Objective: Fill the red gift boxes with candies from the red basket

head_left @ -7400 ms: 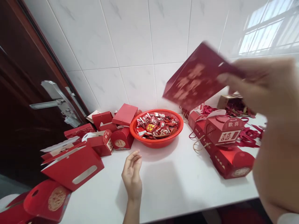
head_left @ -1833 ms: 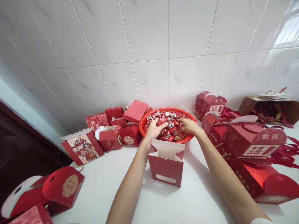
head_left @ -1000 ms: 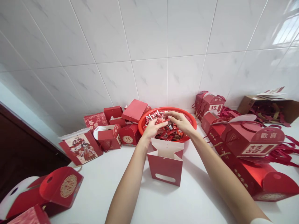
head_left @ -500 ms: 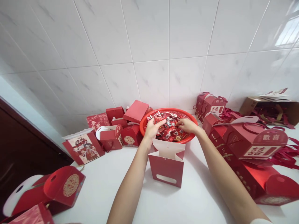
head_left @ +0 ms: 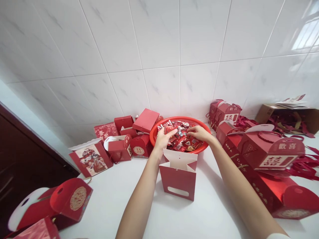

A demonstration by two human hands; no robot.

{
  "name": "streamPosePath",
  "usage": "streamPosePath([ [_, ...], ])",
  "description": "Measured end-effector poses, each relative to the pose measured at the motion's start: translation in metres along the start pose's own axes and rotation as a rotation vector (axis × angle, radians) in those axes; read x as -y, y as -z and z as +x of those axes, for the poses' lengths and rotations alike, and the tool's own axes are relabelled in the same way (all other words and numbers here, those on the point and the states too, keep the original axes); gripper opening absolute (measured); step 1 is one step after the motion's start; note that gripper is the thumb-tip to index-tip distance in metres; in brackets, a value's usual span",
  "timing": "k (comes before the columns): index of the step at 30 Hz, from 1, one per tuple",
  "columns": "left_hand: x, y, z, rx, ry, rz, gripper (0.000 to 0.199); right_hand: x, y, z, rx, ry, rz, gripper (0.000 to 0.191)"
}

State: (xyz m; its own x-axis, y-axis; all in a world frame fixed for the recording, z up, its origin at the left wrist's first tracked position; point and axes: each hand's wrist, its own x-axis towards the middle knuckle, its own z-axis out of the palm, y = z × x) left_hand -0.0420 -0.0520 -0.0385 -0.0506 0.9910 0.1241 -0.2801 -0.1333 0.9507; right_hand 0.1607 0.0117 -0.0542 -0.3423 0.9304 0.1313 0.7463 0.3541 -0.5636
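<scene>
A red plastic basket (head_left: 178, 118) full of wrapped candies (head_left: 183, 141) stands against the wall. Over its left side my left hand (head_left: 163, 138) is closed on red-wrapped candies (head_left: 169, 129), thumb on top. At the right side of the pile, my right hand (head_left: 199, 133) pinches with its fingertips among the candies; what lies between them is too small to make out. Between my forearms an open red paper gift box (head_left: 177, 181) stands upright in front of the basket, its white inside showing and a pale oval slot low on its front.
Several red gift boxes (head_left: 119, 148) stand left of the basket, with another box (head_left: 67, 199) at front left. Stacked red boxes (head_left: 271, 152) and ribbons (head_left: 305, 166) line the right. A cardboard box (head_left: 265, 114) of ribbons sits at back right, below the tiled wall (head_left: 161, 89).
My right hand has shifted slightly left over the candies. My left hand stays at the basket's left side. The whole view has moved slightly; the gift box stands where it was.
</scene>
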Motion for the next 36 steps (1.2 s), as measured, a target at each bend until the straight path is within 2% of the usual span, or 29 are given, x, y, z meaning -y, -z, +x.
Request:
streamPosePath([
  [2, -0.001, 0.0, -0.001, -0.006, 0.002, -0.001, 0.043, -0.002, 0.004, -0.004, -0.126, -0.011, 0.19, 0.028],
  [5, -0.001, -0.001, -0.001, 0.006, -0.003, -0.012, 0.045, -0.001, 0.013, -0.009, -0.284, -0.046, 0.674, 0.027],
  [7, 0.001, 0.0, 0.0, 0.015, -0.016, -0.024, 0.045, 0.007, 0.024, -0.016, -0.283, 0.003, 0.895, 0.033],
  [10, 0.005, 0.002, 0.003, 0.024, -0.028, -0.034, 0.047, 0.035, 0.046, -0.039, -0.194, 0.201, 0.957, 0.038],
  [12, 0.007, 0.003, 0.005, 0.035, -0.033, -0.032, 0.048, 0.06, 0.06, -0.062, -0.082, 0.327, 0.894, 0.039],
  [15, 0.008, 0.004, 0.005, 0.033, -0.047, -0.025, 0.045, 0.096, 0.069, -0.097, 0.077, 0.484, 0.679, 0.024],
  [17, 0.007, 0.004, 0.004, 0.016, -0.057, -0.025, 0.041, 0.113, 0.068, -0.113, 0.117, 0.552, 0.428, 0.016],
  [19, 0.006, 0.003, 0.003, 0.018, -0.068, -0.047, 0.04, 0.123, 0.062, -0.122, 0.113, 0.585, 0.208, 0.019],
  [23, 0.004, 0.002, 0.001, 0.044, -0.13, -0.16, 0.041, 0.129, 0.054, -0.126, 0.033, 0.575, -0.012, 0.026],
  [26, 0.0, 0.006, -0.001, 0.007, -0.172, -0.255, 0.041, 0.126, 0.056, -0.126, 0.009, 0.49, -0.101, 0.012],
  [28, -0.008, 0.01, -0.005, -0.028, -0.201, -0.292, 0.041, 0.123, 0.058, -0.126, 0.08, 0.441, -0.135, 0.013],
  [30, -0.018, 0.016, -0.011, -0.048, -0.258, -0.304, 0.041, 0.121, 0.06, -0.125, 0.215, 0.44, -0.122, 0.017],
  [32, -0.028, 0.022, -0.019, -0.059, -0.331, -0.303, 0.041, 0.12, 0.061, -0.124, 0.32, 0.457, -0.092, 0.011],
  [33, -0.031, 0.024, -0.023, -0.065, -0.369, -0.298, 0.041, 0.12, 0.061, -0.123, 0.342, 0.455, -0.087, 0.007],
  [36, -0.037, 0.03, -0.035, -0.093, -0.449, -0.254, 0.042, 0.118, 0.059, -0.12, 0.359, 0.404, -0.119, 0.016],
])
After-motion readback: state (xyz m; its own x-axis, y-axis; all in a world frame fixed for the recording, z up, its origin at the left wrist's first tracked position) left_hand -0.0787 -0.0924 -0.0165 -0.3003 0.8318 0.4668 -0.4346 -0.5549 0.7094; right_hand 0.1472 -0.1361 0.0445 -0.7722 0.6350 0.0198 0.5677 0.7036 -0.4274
